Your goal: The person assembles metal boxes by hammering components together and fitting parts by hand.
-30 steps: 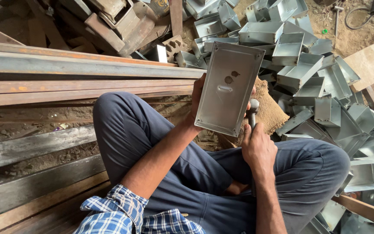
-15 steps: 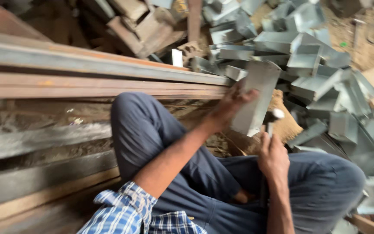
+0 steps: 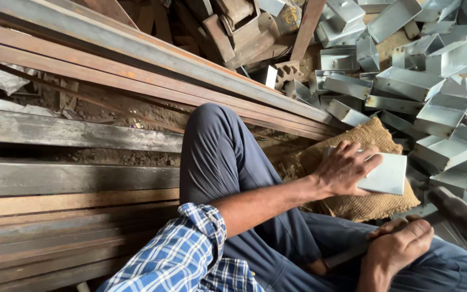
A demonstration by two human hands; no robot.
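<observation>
— Pressing the plate [image 3: 387, 174] flat on the sack [image 3: 371, 141], my left hand [image 3: 344, 170] has its fingers spread over the near edge, I'd say to steady it on the padding.

— And the right?

— My right hand [image 3: 398, 246], nearer me than the sack, is clenched round the hammer [image 3: 449, 208], whose head hangs just right of the sack.

— Changed from before?

— Yes: a second ago the plate stood upright above the sack; now it lies on it.
</observation>
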